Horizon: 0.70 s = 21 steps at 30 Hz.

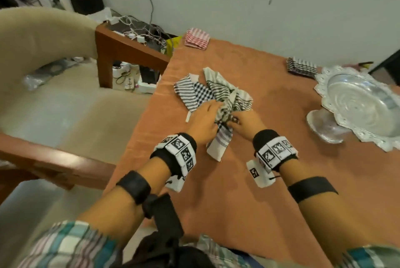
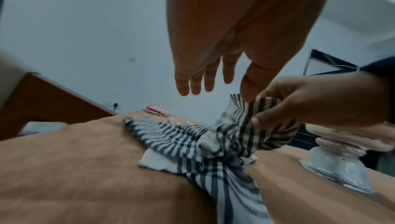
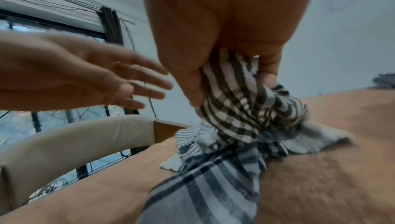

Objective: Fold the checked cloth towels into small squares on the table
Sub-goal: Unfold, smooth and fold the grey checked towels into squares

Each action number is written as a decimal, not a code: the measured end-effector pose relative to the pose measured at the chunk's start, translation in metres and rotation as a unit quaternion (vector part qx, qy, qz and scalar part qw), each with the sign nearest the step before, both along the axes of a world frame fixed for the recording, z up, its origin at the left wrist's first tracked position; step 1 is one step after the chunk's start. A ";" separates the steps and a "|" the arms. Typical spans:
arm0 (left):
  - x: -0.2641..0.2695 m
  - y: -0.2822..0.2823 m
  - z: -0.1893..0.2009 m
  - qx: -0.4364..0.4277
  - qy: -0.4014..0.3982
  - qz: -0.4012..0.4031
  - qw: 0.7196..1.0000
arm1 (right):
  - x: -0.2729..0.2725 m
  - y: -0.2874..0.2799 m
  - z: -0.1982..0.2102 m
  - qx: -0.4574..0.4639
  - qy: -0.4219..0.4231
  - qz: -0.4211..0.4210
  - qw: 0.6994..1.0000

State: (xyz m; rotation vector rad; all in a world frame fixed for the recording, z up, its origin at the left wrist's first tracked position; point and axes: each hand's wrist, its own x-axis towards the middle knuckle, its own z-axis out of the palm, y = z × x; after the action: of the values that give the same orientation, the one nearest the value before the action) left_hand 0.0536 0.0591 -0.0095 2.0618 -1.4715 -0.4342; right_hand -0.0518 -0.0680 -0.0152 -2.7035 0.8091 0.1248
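On the bench [image 1: 249, 192], head view: pile of checked towels [image 1: 213, 91] is sitting crumpled mid-surface under an orange cover. Left hand [image 1: 203, 120] is hovering at the pile's near edge, right hand [image 1: 246, 123] is gripping into it. Red folded towel [image 1: 197, 37] is lying at the far left corner, dark folded towel [image 1: 302, 67] at the far right, silver stand dish [image 1: 359, 103] just beside it.

Left wrist view: left hand [image 2: 213, 45] is hanging over the pile with its fingers [image 2: 195, 82] straight, released, holding nothing.

Right wrist view: right hand [image 3: 213, 33] fingers [image 3: 268, 72] are curling round a bunched brown-checked towel [image 3: 239, 102], lifting it off the pile; left hand [image 3: 81, 73] is open beside it.
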 end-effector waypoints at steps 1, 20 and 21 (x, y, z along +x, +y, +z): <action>0.003 -0.005 0.003 0.003 -0.033 -0.029 0.999 | -0.001 0.008 0.008 -0.018 -0.009 0.015 1.000; 0.005 -0.044 0.094 -0.190 0.192 -0.157 0.950 | -0.149 0.065 0.082 0.252 -0.507 -0.371 0.737; 0.002 -0.046 0.093 -0.176 0.201 -0.150 0.952 | -0.155 0.066 0.086 0.250 -0.493 -0.357 0.753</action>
State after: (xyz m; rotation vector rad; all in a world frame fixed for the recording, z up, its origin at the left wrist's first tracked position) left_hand 0.0556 0.0132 0.0831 1.3793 -1.4813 -0.6186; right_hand -0.2067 -0.0016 0.0709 -1.4281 1.1128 -1.0076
